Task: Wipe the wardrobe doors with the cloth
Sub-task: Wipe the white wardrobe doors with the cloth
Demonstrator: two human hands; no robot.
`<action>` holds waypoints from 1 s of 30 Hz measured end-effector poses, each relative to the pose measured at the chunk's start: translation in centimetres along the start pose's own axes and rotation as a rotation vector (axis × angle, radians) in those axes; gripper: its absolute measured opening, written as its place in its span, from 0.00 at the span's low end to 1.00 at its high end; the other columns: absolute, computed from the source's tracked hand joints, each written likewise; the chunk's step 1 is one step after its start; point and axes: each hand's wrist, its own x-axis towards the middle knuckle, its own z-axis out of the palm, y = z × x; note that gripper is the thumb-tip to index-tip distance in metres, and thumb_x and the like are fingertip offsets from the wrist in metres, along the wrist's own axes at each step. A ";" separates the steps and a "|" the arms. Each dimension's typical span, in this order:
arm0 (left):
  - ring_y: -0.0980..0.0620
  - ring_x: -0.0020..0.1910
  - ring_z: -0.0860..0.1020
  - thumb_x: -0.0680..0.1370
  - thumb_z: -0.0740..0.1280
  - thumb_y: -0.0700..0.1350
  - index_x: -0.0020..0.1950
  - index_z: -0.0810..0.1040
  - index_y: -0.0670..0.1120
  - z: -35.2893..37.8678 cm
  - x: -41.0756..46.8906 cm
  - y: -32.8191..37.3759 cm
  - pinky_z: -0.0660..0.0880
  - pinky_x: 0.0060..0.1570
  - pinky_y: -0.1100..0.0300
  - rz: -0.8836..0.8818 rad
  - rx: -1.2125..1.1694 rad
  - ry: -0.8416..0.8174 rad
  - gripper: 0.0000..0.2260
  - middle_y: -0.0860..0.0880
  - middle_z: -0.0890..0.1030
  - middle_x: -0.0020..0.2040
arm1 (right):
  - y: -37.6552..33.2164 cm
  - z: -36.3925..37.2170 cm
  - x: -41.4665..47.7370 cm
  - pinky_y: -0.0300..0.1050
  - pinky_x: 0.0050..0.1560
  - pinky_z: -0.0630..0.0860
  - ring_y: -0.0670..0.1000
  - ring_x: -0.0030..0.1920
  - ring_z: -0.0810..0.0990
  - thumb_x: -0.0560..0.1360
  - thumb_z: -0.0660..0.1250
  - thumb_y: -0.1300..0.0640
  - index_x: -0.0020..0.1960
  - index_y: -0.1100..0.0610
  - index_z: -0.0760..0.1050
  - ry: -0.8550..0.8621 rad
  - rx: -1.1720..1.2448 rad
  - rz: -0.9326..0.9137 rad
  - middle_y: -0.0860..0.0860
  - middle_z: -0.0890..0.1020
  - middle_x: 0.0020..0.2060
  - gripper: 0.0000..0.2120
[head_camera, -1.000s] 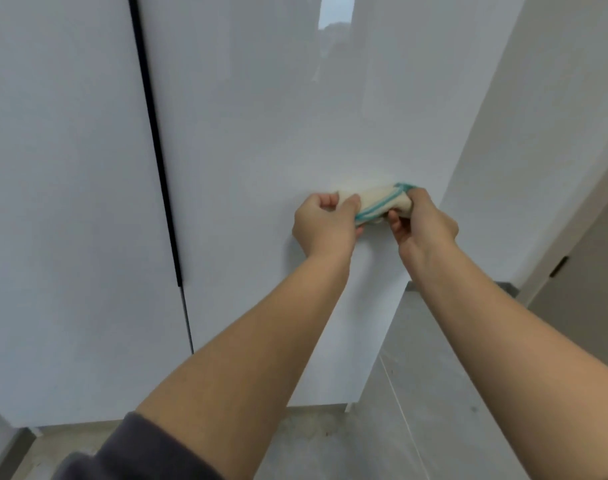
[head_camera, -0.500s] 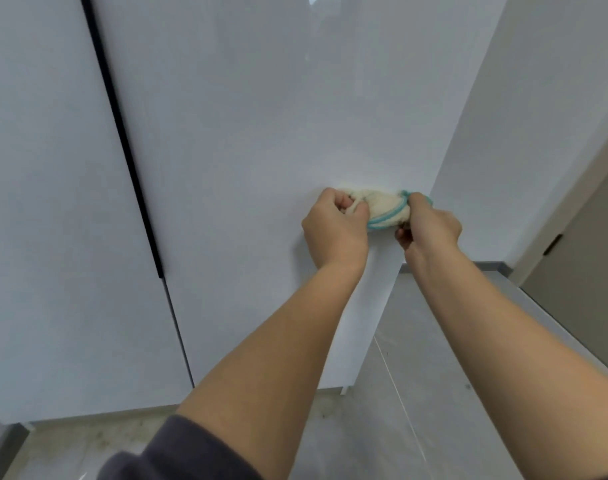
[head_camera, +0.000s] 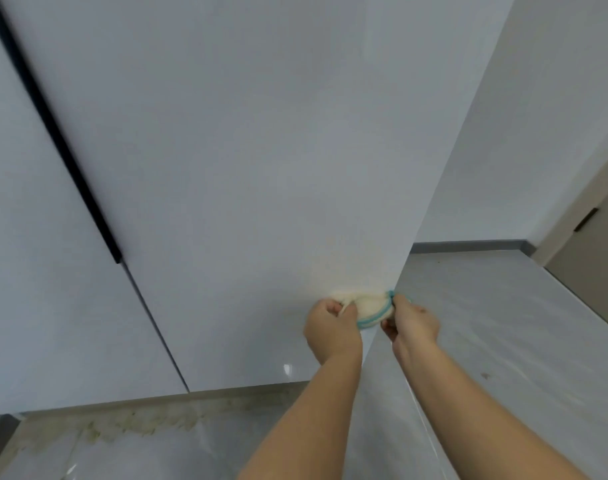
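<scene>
A cream cloth [head_camera: 370, 306] with a teal edge is bunched against the right wardrobe door [head_camera: 243, 150], low down near the door's right edge. My left hand [head_camera: 332, 329] grips the cloth's left end with curled fingers. My right hand [head_camera: 411, 322] grips its right end. Both hands hold it on the glossy white panel. The left wardrobe door [head_camera: 35, 254] lies beyond a dark vertical gap [head_camera: 58, 140].
A grey tiled floor [head_camera: 503, 341] runs along the right and bottom, with dirty marks [head_camera: 139, 424] by the wardrobe's foot. A white wall [head_camera: 538, 133] with a grey skirting stands at the right, and a beige door [head_camera: 600, 265] at the far right.
Both hands have carried the cloth down the right door toward its lower part. My view has tilted down, showing more floor.
</scene>
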 end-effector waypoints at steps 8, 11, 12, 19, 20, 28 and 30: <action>0.48 0.39 0.77 0.71 0.71 0.43 0.31 0.70 0.50 2.9 2.4 -9.6 0.65 0.36 0.63 -0.318 0.121 0.050 0.12 0.51 0.76 0.33 | 10.3 -1.5 5.7 0.53 0.43 0.79 0.55 0.31 0.76 0.73 0.69 0.64 0.43 0.64 0.74 0.075 -0.171 0.166 0.61 0.79 0.38 0.05; 0.45 0.46 0.80 0.71 0.72 0.44 0.31 0.69 0.51 3.6 3.4 -12.6 0.68 0.40 0.62 -0.375 0.174 0.055 0.13 0.47 0.80 0.39 | 13.2 -1.8 7.1 0.58 0.47 0.80 0.58 0.34 0.78 0.73 0.69 0.64 0.46 0.69 0.77 0.061 -0.244 0.212 0.59 0.79 0.37 0.07; 0.45 0.47 0.80 0.71 0.72 0.45 0.32 0.70 0.51 3.8 3.6 -13.3 0.70 0.42 0.61 -0.390 0.191 0.051 0.13 0.46 0.81 0.42 | 13.6 -1.8 7.3 0.59 0.48 0.80 0.58 0.35 0.78 0.73 0.68 0.64 0.43 0.68 0.77 0.043 -0.266 0.227 0.60 0.80 0.37 0.06; 0.44 0.50 0.80 0.73 0.71 0.43 0.49 0.79 0.42 4.7 4.6 -16.8 0.67 0.40 0.63 -0.475 0.216 0.045 0.08 0.42 0.82 0.50 | 15.8 -2.0 8.6 0.60 0.52 0.79 0.58 0.37 0.77 0.73 0.66 0.68 0.45 0.70 0.76 0.057 -0.318 0.338 0.56 0.74 0.31 0.04; 0.43 0.51 0.80 0.73 0.71 0.43 0.51 0.80 0.40 4.7 4.6 -17.1 0.69 0.41 0.62 -0.494 0.215 0.047 0.10 0.41 0.82 0.50 | 15.9 -1.9 8.5 0.60 0.52 0.78 0.58 0.36 0.76 0.73 0.66 0.69 0.46 0.71 0.75 0.052 -0.310 0.367 0.56 0.74 0.32 0.04; 0.39 0.46 0.82 0.64 0.76 0.44 0.45 0.81 0.34 4.9 7.1 -22.7 0.79 0.48 0.50 -0.664 0.051 0.010 0.16 0.35 0.82 0.44 | 16.9 -1.7 9.0 0.48 0.22 0.78 0.57 0.36 0.76 0.74 0.66 0.73 0.56 0.72 0.74 0.026 -0.193 0.504 0.63 0.77 0.45 0.11; 0.42 0.39 0.79 0.62 0.77 0.43 0.40 0.80 0.34 4.3 6.8 -21.8 0.76 0.45 0.52 -0.663 -0.043 0.020 0.15 0.35 0.80 0.38 | 16.4 -1.8 8.8 0.49 0.24 0.80 0.59 0.41 0.77 0.74 0.67 0.71 0.53 0.70 0.75 0.018 -0.169 0.495 0.61 0.77 0.40 0.08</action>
